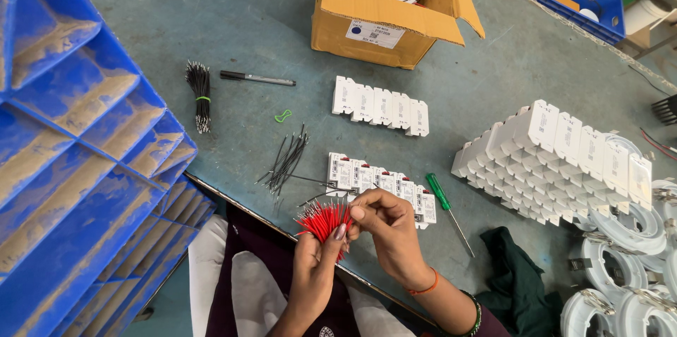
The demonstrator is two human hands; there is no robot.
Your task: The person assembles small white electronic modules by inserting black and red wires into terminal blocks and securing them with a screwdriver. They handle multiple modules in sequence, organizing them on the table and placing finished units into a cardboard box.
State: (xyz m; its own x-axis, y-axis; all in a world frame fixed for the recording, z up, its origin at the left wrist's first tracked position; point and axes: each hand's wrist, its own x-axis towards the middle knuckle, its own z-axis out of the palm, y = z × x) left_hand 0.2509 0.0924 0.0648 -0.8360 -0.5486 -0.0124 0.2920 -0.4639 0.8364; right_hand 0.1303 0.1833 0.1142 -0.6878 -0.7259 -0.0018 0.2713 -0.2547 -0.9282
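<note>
My left hand (314, 263) grips a bundle of short red wires (322, 219) at the near table edge. Fingertips of my right hand (386, 228) pinch the top of that bundle. Just beyond the hands lies a row of white plastic modules (377, 183) with small red parts. Loose black wires (285, 161) lie spread to the left of that row. A green-handled screwdriver (444, 203) rests to the right of it.
An open cardboard box (384, 16) holds more white parts. Nearby are a second row of white modules (381, 106), a stacked pile of them (557, 157), a tied black wire bundle (199, 94), a black marker (257, 79), blue bins (84, 161), white round housings (620, 266) and a dark cloth (518, 280).
</note>
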